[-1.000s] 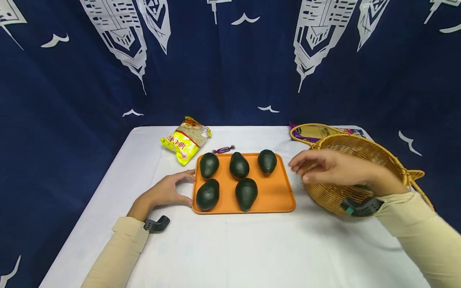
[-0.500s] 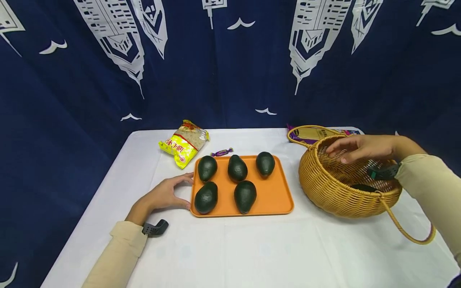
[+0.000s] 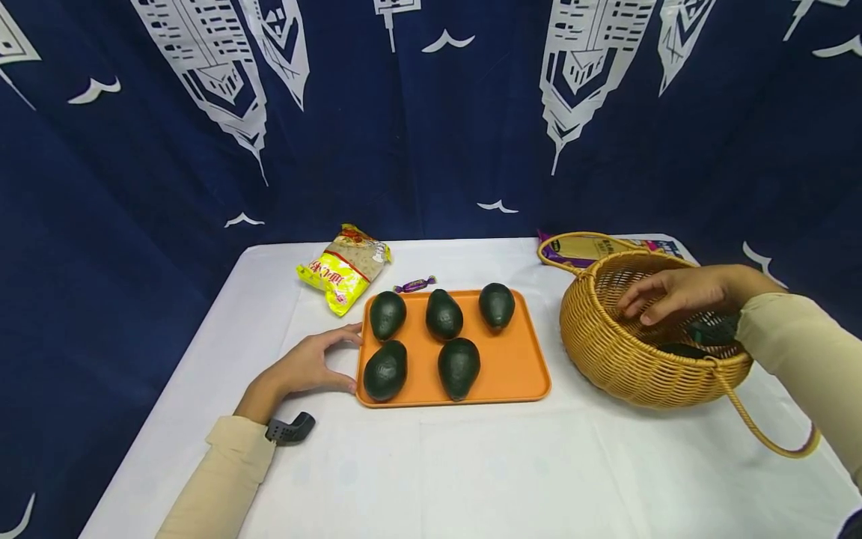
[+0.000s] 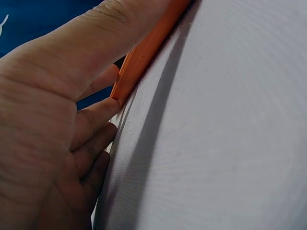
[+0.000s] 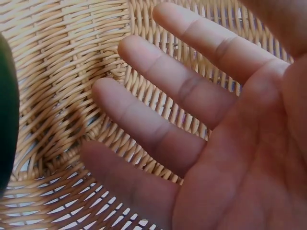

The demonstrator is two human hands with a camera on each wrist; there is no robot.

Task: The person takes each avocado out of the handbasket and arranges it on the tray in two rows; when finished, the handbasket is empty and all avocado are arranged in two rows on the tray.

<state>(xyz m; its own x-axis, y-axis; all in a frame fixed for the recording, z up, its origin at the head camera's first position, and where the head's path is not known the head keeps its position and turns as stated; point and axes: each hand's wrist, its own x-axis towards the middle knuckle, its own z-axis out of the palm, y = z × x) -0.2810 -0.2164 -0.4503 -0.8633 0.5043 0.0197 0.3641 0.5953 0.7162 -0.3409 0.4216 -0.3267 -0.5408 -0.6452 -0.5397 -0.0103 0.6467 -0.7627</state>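
Note:
My left hand (image 3: pixel 306 367) spans the left end of an orange tray (image 3: pixel 508 374), thumb by the near corner and fingers farther back. In the left wrist view, fingertips touch the orange tray's rim (image 4: pixel 136 64). Several dark green avocados (image 3: pixel 459 368) lie on that tray in two rows. Over at the right, my right hand (image 3: pixel 680 292) reaches into the mouth of a wicker basket (image 3: pixel 606 352), palm empty and fingers relaxed. Inside it, a dark green avocado (image 3: pixel 683 350) shows partly, and its edge (image 5: pixel 7 115) appears left of the fingers in the right wrist view.
Behind the tray lie a yellow food packet (image 3: pixel 346 268) and a purple-wrapped candy (image 3: pixel 414 285). A purple package (image 3: pixel 586 251) sits behind the basket. One basket handle (image 3: pixel 768 442) hangs out over the white tablecloth (image 3: pixel 417 479). A blue curtain (image 3: pixel 417 150) hangs beyond the table.
My right hand has moved right, from above the basket's left side to inside its mouth. The basket has tipped back from leaning to sitting more upright. My left hand stays at the tray.

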